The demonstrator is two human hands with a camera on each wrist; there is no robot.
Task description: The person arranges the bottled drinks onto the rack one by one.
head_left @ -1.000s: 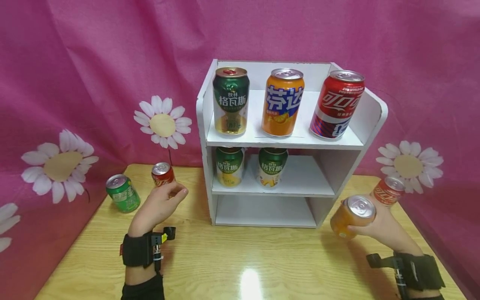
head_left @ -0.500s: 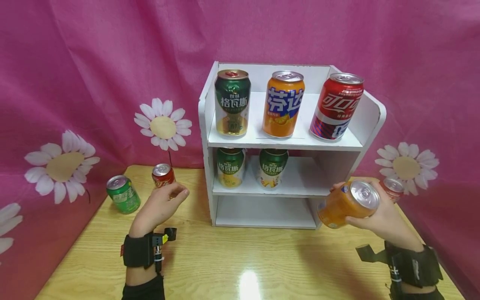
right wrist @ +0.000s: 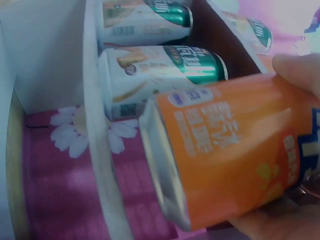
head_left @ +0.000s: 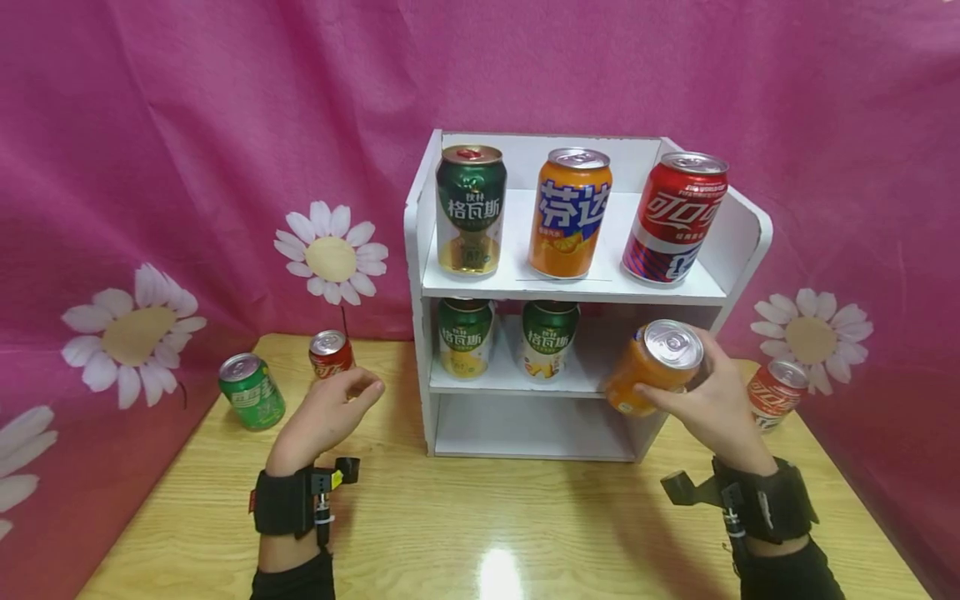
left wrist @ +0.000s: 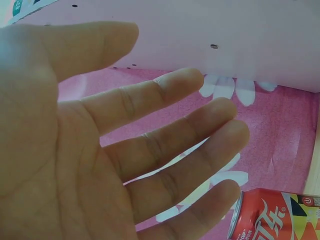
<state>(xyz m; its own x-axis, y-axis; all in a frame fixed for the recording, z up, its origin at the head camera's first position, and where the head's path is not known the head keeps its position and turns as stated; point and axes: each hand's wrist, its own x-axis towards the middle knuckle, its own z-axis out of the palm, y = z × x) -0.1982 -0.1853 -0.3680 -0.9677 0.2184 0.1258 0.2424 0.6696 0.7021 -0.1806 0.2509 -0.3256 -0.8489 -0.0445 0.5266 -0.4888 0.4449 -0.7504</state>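
My right hand point(head_left: 716, 408) grips an orange soda can point(head_left: 651, 367), tilted, at the front of the middle shelf's right side. In the right wrist view the orange can point(right wrist: 235, 150) lies across the picture, its base toward the shelf. Two green-and-white kvass cans point(head_left: 463, 337) stand on that middle shelf, to the left of the held can. My left hand point(head_left: 324, 417) hovers over the table at the left, empty, with its fingers relaxed and spread in the left wrist view. Just behind it stands a red cola can point(head_left: 330, 354), partly hidden by the hand.
The white shelf unit point(head_left: 570, 287) has a green kvass can point(head_left: 471, 212), an orange can point(head_left: 572, 212) and a red cola can point(head_left: 675, 217) on top. A green can point(head_left: 252, 393) stands at the table's left. Another red cola can point(head_left: 776, 392) stands at the right.
My right hand has carried the orange can leftward and up, from over the table at the right to the middle shelf's front. The left hand has stayed nearly still.
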